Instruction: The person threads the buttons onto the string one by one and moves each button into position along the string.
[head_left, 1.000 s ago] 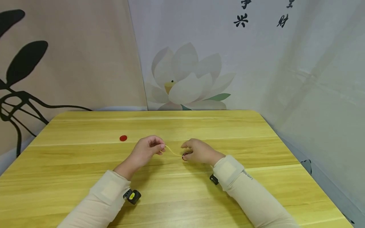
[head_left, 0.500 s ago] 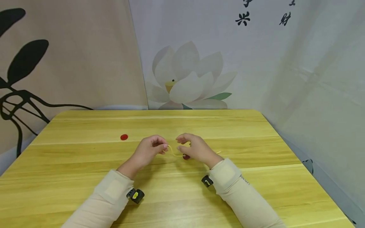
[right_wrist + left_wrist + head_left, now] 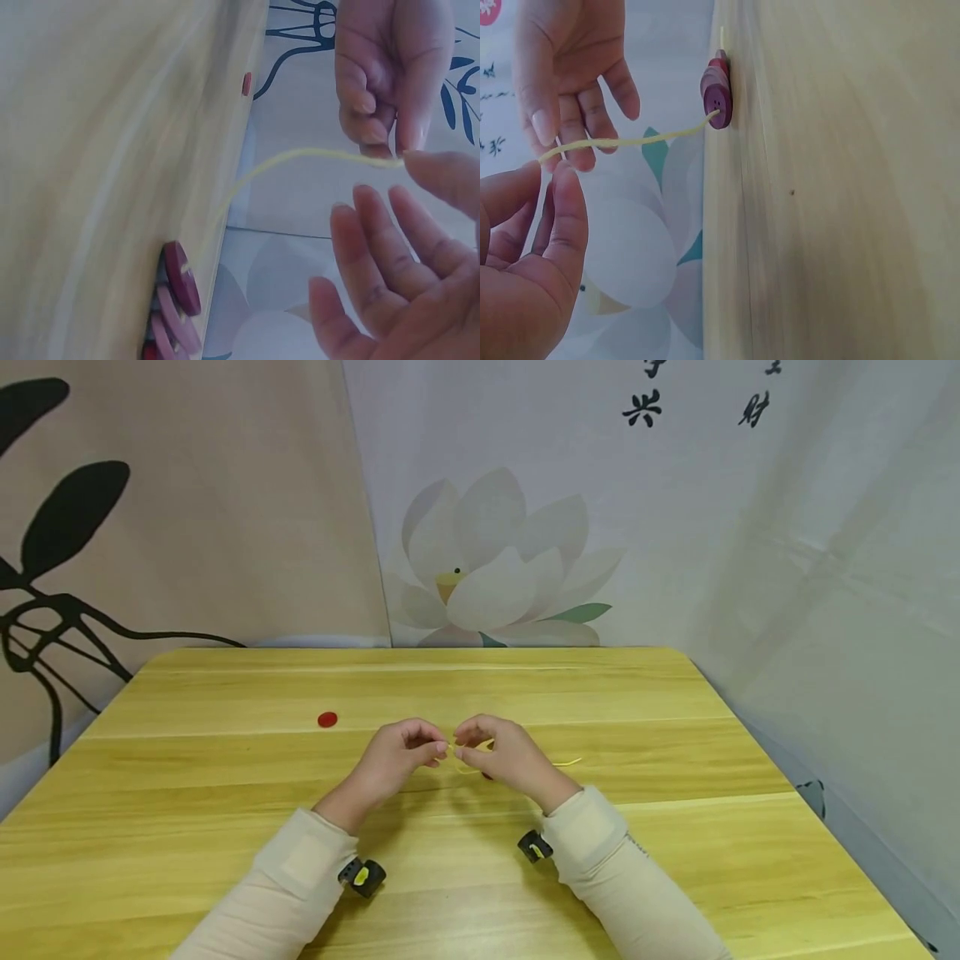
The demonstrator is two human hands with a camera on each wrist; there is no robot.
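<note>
A yellow cord runs through several stacked buttons on the table, a dark purple button at the near end with pink and red ones behind it. My left hand pinches the cord's free end between thumb and fingertips, above the table. Close beside it is my right hand, its thumb tip right at the cord end in the right wrist view and its fingers spread apart from the thumb. In the head view this hand mostly covers the buttons. The cord's other end shows past the right wrist.
A single red button lies on the wooden table, left of and beyond my left hand. Behind the table's far edge hangs a cloth backdrop with a printed flower.
My right hand has left the strung buttons, rising and moving left to the cord end. My left hand keeps its pinch and has shifted slightly right.
</note>
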